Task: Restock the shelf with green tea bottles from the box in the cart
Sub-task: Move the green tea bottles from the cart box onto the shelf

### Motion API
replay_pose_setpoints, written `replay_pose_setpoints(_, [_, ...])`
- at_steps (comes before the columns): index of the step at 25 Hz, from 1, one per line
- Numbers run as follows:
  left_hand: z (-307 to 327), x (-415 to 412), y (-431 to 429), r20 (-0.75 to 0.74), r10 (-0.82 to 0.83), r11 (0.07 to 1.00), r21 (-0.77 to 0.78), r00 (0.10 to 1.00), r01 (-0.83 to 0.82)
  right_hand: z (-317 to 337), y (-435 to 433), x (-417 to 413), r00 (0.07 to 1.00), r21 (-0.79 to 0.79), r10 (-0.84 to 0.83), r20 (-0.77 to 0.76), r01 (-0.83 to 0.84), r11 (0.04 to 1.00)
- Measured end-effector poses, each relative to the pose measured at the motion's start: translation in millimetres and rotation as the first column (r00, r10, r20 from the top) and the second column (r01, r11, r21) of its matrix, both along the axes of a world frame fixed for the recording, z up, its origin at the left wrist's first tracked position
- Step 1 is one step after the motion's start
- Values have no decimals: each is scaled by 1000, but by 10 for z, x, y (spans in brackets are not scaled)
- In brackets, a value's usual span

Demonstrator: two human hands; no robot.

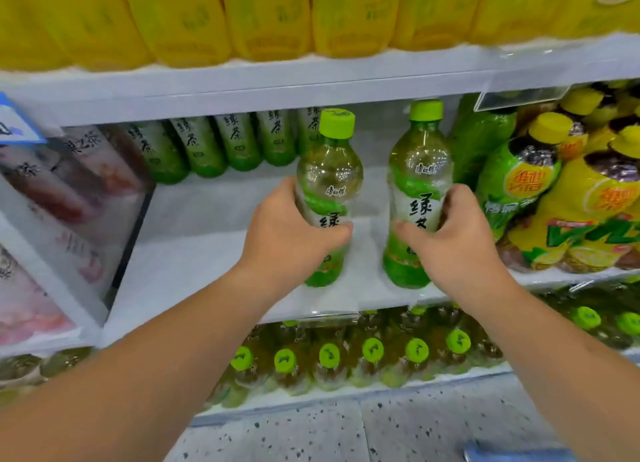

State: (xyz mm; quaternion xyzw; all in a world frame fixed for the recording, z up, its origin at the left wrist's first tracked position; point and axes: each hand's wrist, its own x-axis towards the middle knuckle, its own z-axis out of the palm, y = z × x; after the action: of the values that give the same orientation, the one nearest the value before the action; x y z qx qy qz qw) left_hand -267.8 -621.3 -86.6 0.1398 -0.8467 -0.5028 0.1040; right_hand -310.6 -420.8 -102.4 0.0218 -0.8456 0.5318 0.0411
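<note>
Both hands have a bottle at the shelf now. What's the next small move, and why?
Probably slide both bottles back toward the back row of green tea bottles, then let go. The left hand grips the left bottle and the right hand grips the right bottle. Both stand upright near the front of the shelf, with bare shelf behind them.

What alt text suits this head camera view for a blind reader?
The left hand grips the left green tea bottle, right hand the right green tea bottle, both upright on a white shelf. More bottles line its back.
</note>
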Motion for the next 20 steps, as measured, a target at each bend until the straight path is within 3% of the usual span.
replay_pose_setpoints(8, [-365,-216,24,-206,-21,995,87,978,39,-380,-46,-5,989,-114,84,-120,-98,989])
replay_pose_setpoints(12, [-510,-134,-73,-128,-119,992,18,985,122,-528,23,153,995,40,93,-48,-91,995])
replay_pose_setpoints(14, [-635,-67,-107,-67,-74,996,-55,995,70,-582,24,195,999,95,28,-39,-24,995])
replay_pose_setpoints(20, [-724,-455,-29,-108,28,995,-88,994,-38,-615,-258,-366,995,195,-15,-97,34,980])
